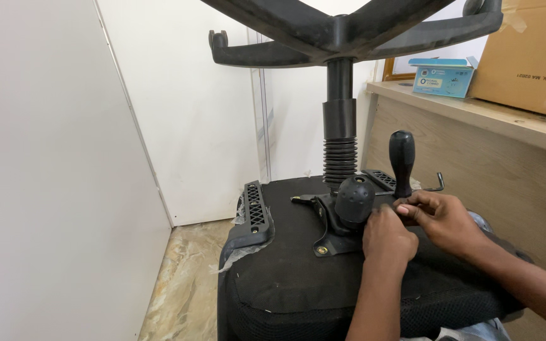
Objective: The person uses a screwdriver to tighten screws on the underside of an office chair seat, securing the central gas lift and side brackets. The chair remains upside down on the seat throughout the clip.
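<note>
An office chair lies upside down, its black seat underside (298, 278) facing up. A metal mechanism plate (330, 243) is bolted to it, with a round black knob (355, 199) and an upright black lever handle (402, 161). The gas column (340, 145) rises to the star base (349, 28). My left hand (387, 237) rests on the mechanism just right of the knob, fingers curled. My right hand (443, 218) pinches something small beside the lever's foot; what it grips is hidden. A bent metal key (436, 185) sticks out behind the lever.
A white wall panel (45, 170) stands close on the left, a wooden desk (475, 145) on the right. On the desk sit a blue box (442, 77) and a cardboard carton (532, 53). Marble floor (188, 284) shows at lower left. A black armrest bracket (254, 211) juts from the seat.
</note>
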